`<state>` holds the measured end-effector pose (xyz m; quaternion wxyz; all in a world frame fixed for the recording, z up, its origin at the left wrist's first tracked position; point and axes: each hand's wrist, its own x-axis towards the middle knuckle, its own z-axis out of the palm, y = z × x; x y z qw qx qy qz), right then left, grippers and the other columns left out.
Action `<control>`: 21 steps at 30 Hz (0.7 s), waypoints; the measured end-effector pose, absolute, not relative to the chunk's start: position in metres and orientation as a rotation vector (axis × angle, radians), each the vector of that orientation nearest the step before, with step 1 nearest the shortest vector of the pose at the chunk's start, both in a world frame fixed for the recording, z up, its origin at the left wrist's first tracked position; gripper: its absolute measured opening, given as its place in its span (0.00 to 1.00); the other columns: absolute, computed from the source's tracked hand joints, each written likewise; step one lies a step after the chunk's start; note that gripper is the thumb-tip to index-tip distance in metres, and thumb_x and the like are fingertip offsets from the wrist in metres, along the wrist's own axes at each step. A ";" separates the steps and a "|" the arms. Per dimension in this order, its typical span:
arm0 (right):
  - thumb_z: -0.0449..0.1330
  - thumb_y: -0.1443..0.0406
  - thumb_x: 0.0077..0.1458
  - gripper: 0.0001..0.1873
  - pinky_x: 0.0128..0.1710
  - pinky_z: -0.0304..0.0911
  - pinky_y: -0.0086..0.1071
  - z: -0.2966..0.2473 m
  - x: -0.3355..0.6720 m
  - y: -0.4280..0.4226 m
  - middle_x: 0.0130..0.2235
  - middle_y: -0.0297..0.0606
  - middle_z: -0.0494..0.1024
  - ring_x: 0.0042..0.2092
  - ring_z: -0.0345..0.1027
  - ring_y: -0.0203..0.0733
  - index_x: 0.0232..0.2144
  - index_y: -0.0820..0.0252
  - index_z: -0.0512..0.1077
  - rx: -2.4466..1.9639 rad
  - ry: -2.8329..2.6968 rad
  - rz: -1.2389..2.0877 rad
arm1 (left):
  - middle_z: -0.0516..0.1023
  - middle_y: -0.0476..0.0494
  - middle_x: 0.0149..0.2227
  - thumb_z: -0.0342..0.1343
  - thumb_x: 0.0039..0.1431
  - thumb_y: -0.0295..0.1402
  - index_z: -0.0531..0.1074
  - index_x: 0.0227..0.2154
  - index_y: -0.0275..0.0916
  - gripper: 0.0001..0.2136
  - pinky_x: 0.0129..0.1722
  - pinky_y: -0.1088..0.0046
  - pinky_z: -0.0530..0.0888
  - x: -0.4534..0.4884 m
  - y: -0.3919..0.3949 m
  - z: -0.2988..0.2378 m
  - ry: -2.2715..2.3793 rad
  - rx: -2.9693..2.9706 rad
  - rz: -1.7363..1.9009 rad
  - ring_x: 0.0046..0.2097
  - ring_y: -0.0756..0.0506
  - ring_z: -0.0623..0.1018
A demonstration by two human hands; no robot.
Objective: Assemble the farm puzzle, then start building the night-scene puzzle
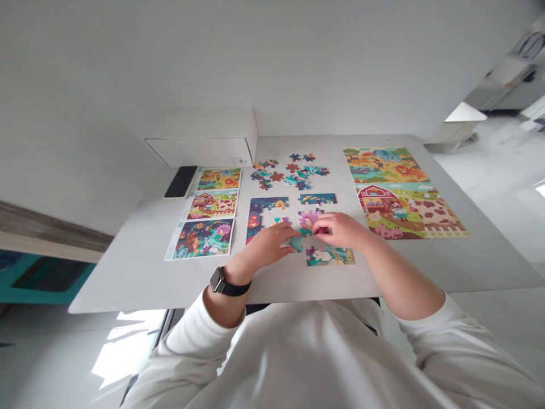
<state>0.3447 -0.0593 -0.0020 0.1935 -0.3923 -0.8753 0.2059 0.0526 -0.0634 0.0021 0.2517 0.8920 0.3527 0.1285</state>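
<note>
Both hands meet over a partly joined jigsaw in the middle of the white table [140, 267]. My left hand [272, 241], with a black watch on the wrist, has its fingers curled and pinches a teal puzzle piece [297, 243]. My right hand [338, 228] is closed too, its fingertips pressing a small piece [307, 231] beside the teal one. Joined sections lie around them: a dark blue block [267, 204], a strip [317, 199] and a lower block with a white animal [330, 256]. Loose pieces [289, 170] are scattered further back.
A finished farm-and-animals puzzle [400, 193] lies to the right. Three picture cards [210, 213] sit in a column to the left, with a black phone [181, 182] beyond them. A white box [204, 139] stands against the wall at the back.
</note>
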 end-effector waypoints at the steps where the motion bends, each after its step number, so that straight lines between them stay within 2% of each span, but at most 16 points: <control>1: 0.69 0.69 0.62 0.07 0.41 0.68 0.35 0.001 0.343 -0.063 0.38 0.35 0.84 0.38 0.77 0.42 0.41 0.52 0.85 -1.095 -2.491 0.642 | 0.82 0.41 0.57 0.64 0.66 0.29 0.81 0.58 0.48 0.19 0.58 0.64 0.78 0.052 -0.063 0.002 0.951 2.431 0.350 0.57 0.38 0.82; 4: 0.73 0.65 0.59 0.07 0.41 0.68 0.35 0.005 0.338 -0.071 0.41 0.36 0.85 0.39 0.79 0.44 0.41 0.52 0.84 -1.101 -2.611 0.682 | 0.82 0.42 0.56 0.64 0.65 0.27 0.81 0.57 0.48 0.18 0.55 0.66 0.79 0.052 -0.063 0.000 0.952 2.438 0.366 0.56 0.39 0.83; 10: 0.75 0.66 0.56 0.08 0.43 0.72 0.37 0.002 0.333 -0.075 0.42 0.37 0.86 0.44 0.82 0.48 0.40 0.51 0.85 -1.114 -2.709 0.711 | 0.82 0.41 0.56 0.64 0.66 0.28 0.81 0.55 0.48 0.16 0.54 0.65 0.80 0.053 -0.063 -0.002 0.980 2.437 0.442 0.54 0.40 0.83; 16: 0.72 0.67 0.60 0.09 0.44 0.72 0.37 0.005 0.337 -0.073 0.44 0.37 0.87 0.42 0.81 0.46 0.43 0.50 0.85 -1.129 -2.605 0.686 | 0.83 0.39 0.53 0.61 0.69 0.30 0.81 0.53 0.44 0.12 0.55 0.63 0.80 0.052 -0.059 0.003 1.108 2.335 0.635 0.52 0.40 0.83; 21: 0.66 0.67 0.67 0.07 0.47 0.73 0.39 0.012 0.348 -0.064 0.43 0.38 0.87 0.45 0.81 0.46 0.43 0.50 0.83 -1.207 -2.410 0.540 | 0.85 0.40 0.49 0.57 0.72 0.33 0.82 0.50 0.43 0.10 0.54 0.62 0.79 0.048 -0.057 0.009 1.202 2.283 0.766 0.49 0.41 0.83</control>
